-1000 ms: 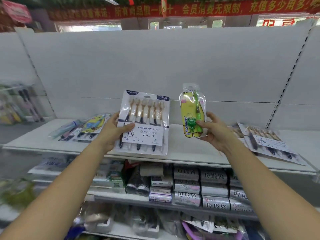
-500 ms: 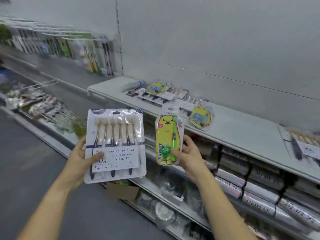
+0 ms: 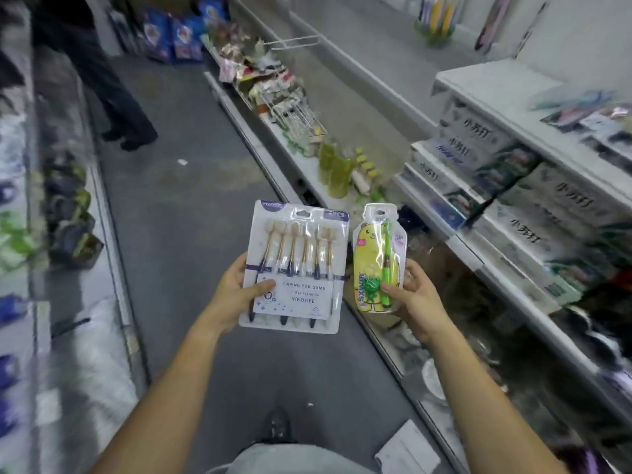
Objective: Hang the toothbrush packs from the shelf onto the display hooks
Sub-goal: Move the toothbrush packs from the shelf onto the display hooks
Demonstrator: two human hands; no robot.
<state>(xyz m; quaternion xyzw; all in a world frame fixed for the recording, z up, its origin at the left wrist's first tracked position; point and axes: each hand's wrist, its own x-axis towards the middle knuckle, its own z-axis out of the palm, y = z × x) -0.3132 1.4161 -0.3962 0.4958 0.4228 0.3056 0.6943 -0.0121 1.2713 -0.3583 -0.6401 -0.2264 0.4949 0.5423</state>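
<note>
Head view, frame centre: left hand point(image 3: 236, 295) grips multipack point(image 3: 295, 268), right hand point(image 3: 415, 299) pinches yellow pack point(image 3: 376, 261) (light, slippery blisters); hold low, hang-holes clear.

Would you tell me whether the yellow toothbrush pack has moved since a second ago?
Yes: the yellow toothbrush pack moved left and down, away from the white shelf.

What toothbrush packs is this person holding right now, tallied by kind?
White multi-brush pack, gripped by the left hand: 1
Yellow cartoon pack with one green brush, gripped by the right hand: 1
Total: 2
</note>
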